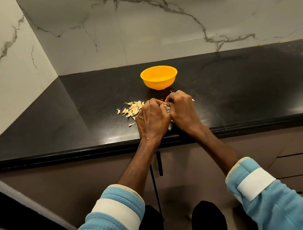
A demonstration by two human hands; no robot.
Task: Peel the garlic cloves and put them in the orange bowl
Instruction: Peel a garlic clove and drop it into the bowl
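Blue-sleeved left hand (pixel 152 119) and right hand (pixel 182 111) pinch garlic clove (pixel 166 105) near counter edge (pixel 56 157), orange bowl (pixel 159 81) beyond.

From where I stand, the person wears a soft top of quilted, waffle-textured cloth. The light-blue left sleeve (pixel 103 227) and light-blue right sleeve (pixel 275 201) both end partway along the forearm, so the left hand (pixel 152 121) and right hand (pixel 182 111) are bare. A narrow cream trim (pixel 126 189) edges each cuff. Just behind it, a broad plain white band (pixel 117 212) wraps each sleeve. The one on the right sleeve lies flat like a strap with a squared end. Nearer, the legs are in black trousers (pixel 151 229).
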